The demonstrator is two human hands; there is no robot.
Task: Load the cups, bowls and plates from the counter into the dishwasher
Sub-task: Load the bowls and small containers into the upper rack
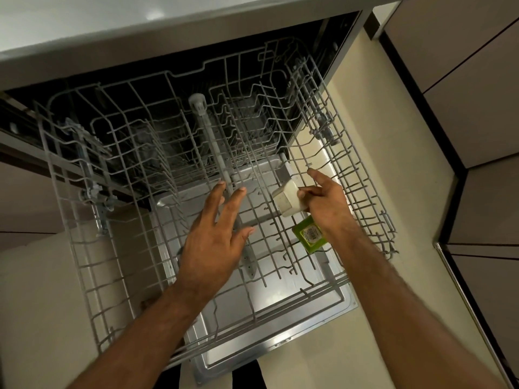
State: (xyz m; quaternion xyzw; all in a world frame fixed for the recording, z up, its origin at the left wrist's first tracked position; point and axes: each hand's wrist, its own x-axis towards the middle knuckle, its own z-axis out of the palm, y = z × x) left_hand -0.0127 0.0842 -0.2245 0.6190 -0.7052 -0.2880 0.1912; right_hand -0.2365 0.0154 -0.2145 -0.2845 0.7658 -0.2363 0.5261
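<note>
gripping a white cup [286, 199] in the right hand [327, 203], left hand [213, 242] fingers splayed.

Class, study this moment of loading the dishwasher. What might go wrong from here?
1. The right hand holds the cup tilted above the rack; it may slip and chip on the tines.
2. A green labelled item lies just below that wrist; setting the cup down could knock it.

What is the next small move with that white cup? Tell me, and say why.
Probably lower the white cup onto the rack just below it. The right hand grips it tilted above bare wires, the left hand hovers open, and the rack holds no dishes.
</note>
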